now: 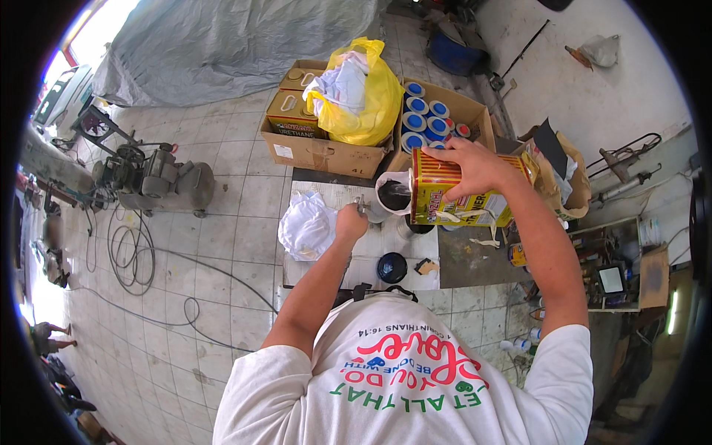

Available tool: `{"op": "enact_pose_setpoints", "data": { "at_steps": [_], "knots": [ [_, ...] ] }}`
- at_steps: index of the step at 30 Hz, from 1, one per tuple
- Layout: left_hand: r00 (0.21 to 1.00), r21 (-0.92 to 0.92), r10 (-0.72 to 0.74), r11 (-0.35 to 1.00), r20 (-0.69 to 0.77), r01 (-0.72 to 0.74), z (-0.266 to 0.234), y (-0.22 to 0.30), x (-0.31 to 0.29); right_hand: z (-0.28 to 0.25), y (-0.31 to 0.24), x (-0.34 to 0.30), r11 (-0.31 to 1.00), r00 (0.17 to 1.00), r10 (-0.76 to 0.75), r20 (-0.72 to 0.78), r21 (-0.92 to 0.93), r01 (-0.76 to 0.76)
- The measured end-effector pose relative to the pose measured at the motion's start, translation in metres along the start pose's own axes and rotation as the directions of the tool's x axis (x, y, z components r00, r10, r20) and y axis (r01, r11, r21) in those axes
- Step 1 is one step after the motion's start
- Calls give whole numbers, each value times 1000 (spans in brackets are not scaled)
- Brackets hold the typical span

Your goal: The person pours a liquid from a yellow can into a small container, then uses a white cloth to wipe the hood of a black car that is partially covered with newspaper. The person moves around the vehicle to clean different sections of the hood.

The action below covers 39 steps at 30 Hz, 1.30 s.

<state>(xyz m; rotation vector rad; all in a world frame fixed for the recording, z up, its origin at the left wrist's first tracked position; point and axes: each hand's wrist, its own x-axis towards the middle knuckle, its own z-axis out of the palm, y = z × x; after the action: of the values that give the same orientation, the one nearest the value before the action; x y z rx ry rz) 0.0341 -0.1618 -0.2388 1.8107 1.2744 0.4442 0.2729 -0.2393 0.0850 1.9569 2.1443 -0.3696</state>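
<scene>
My right hand (475, 167) grips a large rectangular yellow-and-red tin can (467, 194), fingers spread over its upper side. The can lies tipped on its side, its end against an open cup (393, 191) with a pale rim and dark inside. My left hand (352, 222) is closed round what looks like a spray gun (361, 202); only some metal shows above the fist, close beside the cup. A bunched white cloth (308, 226) lies left of this hand. Nearer me sit a round black lid or cup (391, 268) and a small brown-and-black scrap (426, 266).
Behind the work surface (363, 273) stand a cardboard box (326, 156) with tins and a yellow bag (374, 111), and another box (475, 115) of blue-lidded containers. A compressor (159, 178) and looping hose (189, 256) are on the tiled floor at left. A shelf (615, 297) stands right.
</scene>
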Motion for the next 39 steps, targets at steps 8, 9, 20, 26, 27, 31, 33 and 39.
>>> {"op": "enact_pose_setpoints", "data": {
  "at_steps": [8,9,20,26,27,31,33,39],
  "knots": [
    [999,-32,37,999,-35,-38,5,-1,-2,-2,2,-5,1000,1000,-9,13,-27,10],
    [999,-30,31,999,-21,-31,6,1,-2,-1,3,-8,1000,1000,-7,14,-24,8],
    [999,27,30,999,-20,-30,2,-1,-3,-5,5,-17,997,996,44,80,53,-48],
    [1000,51,17,999,-7,-16,-1,6,-6,3,14,-19,1000,1000,-6,-6,-1,6],
    [1000,45,11,999,-6,-10,-1,6,-7,2,13,-18,1000,1000,-1,1,-6,1],
    [1000,18,-4,1000,-3,4,-1,9,-10,-6,8,-19,1000,999,17,32,-12,-17],
    [1000,22,6,1000,-9,-5,-2,8,-10,-6,8,-19,1000,999,12,30,-9,-12],
    [997,37,56,998,-53,-54,4,-6,-5,-7,8,-20,1000,1000,16,17,9,-16]
  ]
}}
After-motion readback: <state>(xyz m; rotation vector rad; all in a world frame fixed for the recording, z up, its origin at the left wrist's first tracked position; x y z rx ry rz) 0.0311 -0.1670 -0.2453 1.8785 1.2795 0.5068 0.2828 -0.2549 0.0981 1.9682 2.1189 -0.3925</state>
